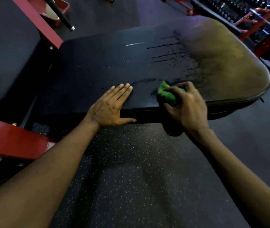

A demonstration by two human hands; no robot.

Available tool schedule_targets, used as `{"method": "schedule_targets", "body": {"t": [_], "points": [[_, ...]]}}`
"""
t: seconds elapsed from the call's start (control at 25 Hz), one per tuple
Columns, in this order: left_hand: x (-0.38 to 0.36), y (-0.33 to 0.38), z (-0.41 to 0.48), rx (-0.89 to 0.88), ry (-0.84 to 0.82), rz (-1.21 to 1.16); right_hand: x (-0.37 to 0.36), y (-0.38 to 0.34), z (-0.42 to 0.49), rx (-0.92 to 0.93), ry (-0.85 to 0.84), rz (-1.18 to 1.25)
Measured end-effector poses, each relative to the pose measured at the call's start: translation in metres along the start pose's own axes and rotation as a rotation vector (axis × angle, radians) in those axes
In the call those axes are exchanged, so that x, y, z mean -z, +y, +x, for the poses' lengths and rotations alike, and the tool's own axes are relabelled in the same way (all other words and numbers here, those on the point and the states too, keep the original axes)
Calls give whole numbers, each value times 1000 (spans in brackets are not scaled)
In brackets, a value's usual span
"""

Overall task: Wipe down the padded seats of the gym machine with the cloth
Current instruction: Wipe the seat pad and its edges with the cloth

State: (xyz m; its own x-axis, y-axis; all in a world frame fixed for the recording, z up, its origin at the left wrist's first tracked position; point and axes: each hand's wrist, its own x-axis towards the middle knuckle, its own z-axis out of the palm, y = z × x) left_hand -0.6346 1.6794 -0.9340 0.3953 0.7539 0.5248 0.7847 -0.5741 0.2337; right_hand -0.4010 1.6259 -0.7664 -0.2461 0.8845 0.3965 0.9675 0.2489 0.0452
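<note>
green cloth (167,94) is being gripped, bunched, in the curled right hand (187,106) at the near edge of the padded seat (114,63); left hand (109,107) is lying flat, fingers straight, beside it (wet streaks (167,46) beyond), red frame (12,139) flanking left.

Two hands (109,107) (187,106), one green cloth (166,94) and two black padded seats (106,63) (7,55).

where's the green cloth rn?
Head view, right of centre: the green cloth is bunched in the right hand, pressed on the near edge of the black padded seat, just right of the flat left hand.
</note>
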Motion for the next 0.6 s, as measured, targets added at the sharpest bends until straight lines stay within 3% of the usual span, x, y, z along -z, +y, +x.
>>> {"method": "schedule_targets", "body": {"t": [0.16, 0.28, 0.48, 0.6], "points": [[-1, 0, -1, 11, 9, 4, 4, 20, -9, -173, 176, 80], [-1, 1, -1, 4, 9, -5, -19, -8, -11, -135, 216, 55], [2, -1, -1, 10, -5, -42, -46, -52, -10, 28, 99, 68], [3, 0, 0, 8, -3, -33, -26, -28, -12, 47, 42, 55]]}}
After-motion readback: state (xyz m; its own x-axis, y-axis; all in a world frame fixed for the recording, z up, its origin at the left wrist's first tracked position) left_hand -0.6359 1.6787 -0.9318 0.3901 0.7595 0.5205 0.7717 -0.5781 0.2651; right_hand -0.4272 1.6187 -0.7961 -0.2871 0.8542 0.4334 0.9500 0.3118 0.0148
